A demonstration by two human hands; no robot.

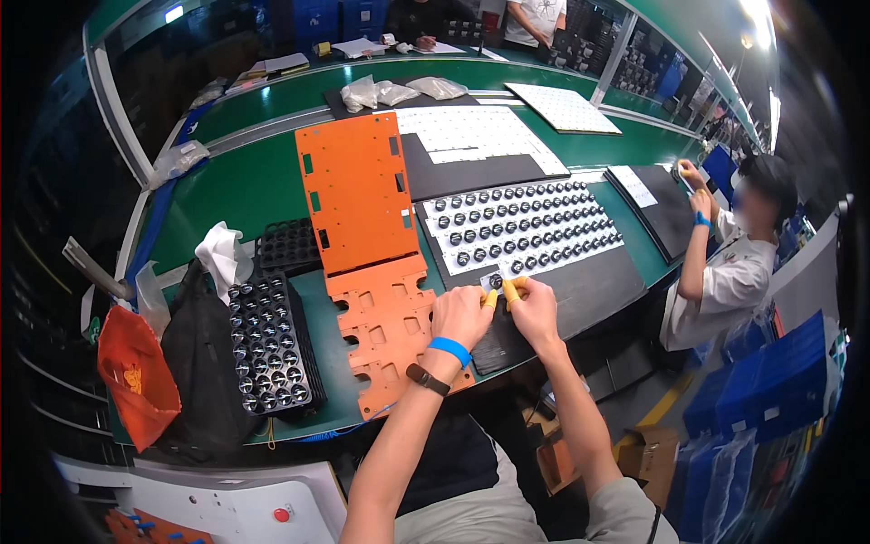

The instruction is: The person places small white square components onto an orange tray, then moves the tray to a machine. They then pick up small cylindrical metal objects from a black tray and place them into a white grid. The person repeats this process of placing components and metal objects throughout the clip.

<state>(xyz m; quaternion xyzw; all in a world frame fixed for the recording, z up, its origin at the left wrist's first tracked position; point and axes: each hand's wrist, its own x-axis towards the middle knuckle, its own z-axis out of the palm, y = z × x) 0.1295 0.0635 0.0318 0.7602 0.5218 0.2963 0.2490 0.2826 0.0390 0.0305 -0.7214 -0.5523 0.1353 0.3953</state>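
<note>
Forearms extend over the near edge | black tray of round pieces, seemingly placed within reach | orange panel on green counter | left hand, right hand: yellow-capped fingers pinch one round black part, apparently steadying it, beside white board

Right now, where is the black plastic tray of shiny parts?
On the left in the head view, the black plastic tray lies between the black fabric and the orange cut-out panel.

The person's forearms reach forward, left hand pinching just beyond the blue wristband, right hand pinching farther to its right.
</note>
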